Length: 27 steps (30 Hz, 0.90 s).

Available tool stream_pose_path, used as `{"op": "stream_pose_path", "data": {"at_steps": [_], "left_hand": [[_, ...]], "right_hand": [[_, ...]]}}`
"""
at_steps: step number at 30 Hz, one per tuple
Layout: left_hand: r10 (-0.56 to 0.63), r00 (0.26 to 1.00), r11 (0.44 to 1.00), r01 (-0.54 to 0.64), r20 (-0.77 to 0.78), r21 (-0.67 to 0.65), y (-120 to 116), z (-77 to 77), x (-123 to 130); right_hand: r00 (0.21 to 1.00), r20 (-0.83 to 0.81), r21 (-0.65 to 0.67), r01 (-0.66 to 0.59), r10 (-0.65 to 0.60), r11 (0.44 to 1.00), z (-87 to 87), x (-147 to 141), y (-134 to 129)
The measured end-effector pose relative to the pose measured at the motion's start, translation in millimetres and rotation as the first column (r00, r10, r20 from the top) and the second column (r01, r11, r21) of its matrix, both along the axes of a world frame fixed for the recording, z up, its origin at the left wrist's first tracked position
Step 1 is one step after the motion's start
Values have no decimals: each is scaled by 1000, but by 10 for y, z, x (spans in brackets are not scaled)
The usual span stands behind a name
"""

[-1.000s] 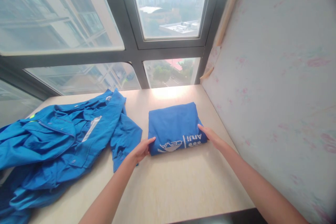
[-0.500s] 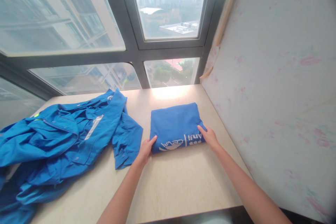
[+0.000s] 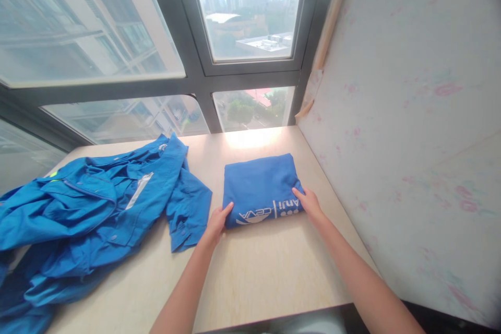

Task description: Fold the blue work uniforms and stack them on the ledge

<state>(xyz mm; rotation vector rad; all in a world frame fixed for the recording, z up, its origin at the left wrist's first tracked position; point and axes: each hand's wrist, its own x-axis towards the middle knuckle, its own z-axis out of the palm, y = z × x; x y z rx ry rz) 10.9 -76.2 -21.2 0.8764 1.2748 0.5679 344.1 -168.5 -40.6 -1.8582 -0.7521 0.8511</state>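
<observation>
Our left grip and right grip clasp a folded, white-lettered, rectangular blue cloth garment between them; left of our grips, a rumpled blue fabric jacket sprawls on the pale, flat wooden bench

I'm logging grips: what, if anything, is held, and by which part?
The left hand and right hand hold the folded blue garment by opposite sides, toward its near corners.

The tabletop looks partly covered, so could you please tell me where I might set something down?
Bare tabletop lies between the folded garment, the near edge and both forearms. Narrower strips border the window frame behind the folded garment and the flowered wall beyond the right hand. The left is crowded: a rumpled blue garment spreads near the left hand.
</observation>
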Motion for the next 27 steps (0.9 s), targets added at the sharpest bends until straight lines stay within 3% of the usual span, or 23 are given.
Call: {"op": "stream_pose_path", "data": {"at_steps": [8, 20, 23, 27], "left_hand": [[5, 1000, 999, -4, -8, 39, -3, -114, -16], [12, 999, 998, -9, -42, 70, 5, -160, -26], [12, 999, 997, -8, -50, 74, 6, -151, -23], [12, 998, 997, -8, -54, 82, 8, -140, -14]], "right_hand": [[998, 7, 95, 58, -59, 994, 20, 15, -87], [996, 79, 102, 34, -42, 994, 52, -2, -14], [977, 212, 68, 0, -14, 998, 88, 5, -13], [895, 446, -25, -11, 21, 1000, 145, -19, -16]]}}
